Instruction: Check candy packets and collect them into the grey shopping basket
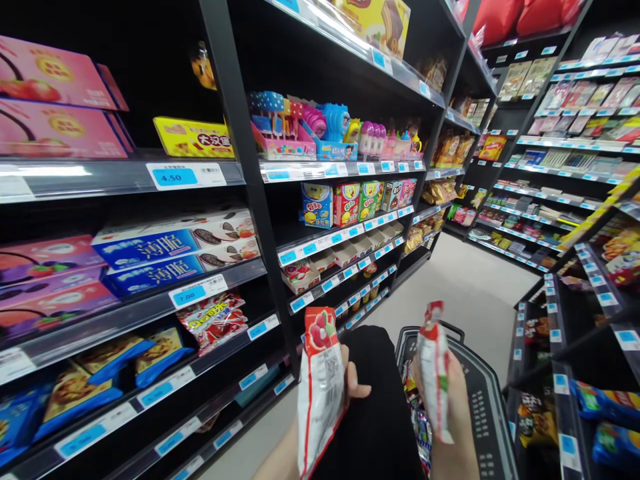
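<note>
My left hand (pixel 352 381) is closed around a white and red candy bag (pixel 323 380) with a fruit picture near its top, held upright over my dark-clothed leg (pixel 373 413). To its right, my right hand (pixel 453 380) grips a second white and red candy bag (pixel 436 373), turned nearly edge-on and slightly blurred. Below that hand stands a dark shopping basket (pixel 487 400) on the floor, with several colourful packets (pixel 421 427) inside. Most fingers of both hands are hidden behind the bags.
Black shelves line the left, with blue biscuit boxes (pixel 155 247), a red and white candy bag (pixel 214 322) and small snack boxes (pixel 317 205). More shelving (pixel 560 383) stands close on the right. A pale floor aisle (pixel 450 280) runs between them.
</note>
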Demonstrator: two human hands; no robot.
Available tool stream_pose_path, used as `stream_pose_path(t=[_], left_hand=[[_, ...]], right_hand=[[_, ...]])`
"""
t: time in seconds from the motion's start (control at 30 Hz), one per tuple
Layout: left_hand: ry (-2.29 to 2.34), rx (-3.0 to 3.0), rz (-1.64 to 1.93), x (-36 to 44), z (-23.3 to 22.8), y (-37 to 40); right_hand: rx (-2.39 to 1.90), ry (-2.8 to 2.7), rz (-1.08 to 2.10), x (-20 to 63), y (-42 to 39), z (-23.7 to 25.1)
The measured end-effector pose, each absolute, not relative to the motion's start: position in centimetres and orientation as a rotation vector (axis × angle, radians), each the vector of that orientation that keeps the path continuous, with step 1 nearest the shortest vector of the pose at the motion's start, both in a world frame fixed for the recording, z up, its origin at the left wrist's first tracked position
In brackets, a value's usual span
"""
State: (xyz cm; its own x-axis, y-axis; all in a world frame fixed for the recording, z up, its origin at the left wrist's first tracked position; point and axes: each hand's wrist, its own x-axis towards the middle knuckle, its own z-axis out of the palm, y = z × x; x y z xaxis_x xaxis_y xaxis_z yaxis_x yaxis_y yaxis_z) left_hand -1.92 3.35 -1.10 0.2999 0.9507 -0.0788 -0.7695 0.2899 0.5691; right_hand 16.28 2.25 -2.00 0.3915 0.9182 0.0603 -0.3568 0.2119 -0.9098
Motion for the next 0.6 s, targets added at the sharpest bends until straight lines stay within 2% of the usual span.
stream_pose_path(t=[0.17, 0.37, 0.6], left_hand=[[0.819, 0.411, 1.398, -1.9, 0.6, 2.1], [0.839, 0.427, 1.351, -0.9, 0.5, 1.6], [0.922, 0.479, 1.382, -1.0, -0.2, 2.4]], right_hand=[[-1.203, -0.761, 0.924, 14.9, 1.3, -1.0], [-1.576, -1.2, 0.508, 12.6, 0.8, -0.1], [-1.369, -1.503, 0.708, 11.8, -0.4, 1.1]])
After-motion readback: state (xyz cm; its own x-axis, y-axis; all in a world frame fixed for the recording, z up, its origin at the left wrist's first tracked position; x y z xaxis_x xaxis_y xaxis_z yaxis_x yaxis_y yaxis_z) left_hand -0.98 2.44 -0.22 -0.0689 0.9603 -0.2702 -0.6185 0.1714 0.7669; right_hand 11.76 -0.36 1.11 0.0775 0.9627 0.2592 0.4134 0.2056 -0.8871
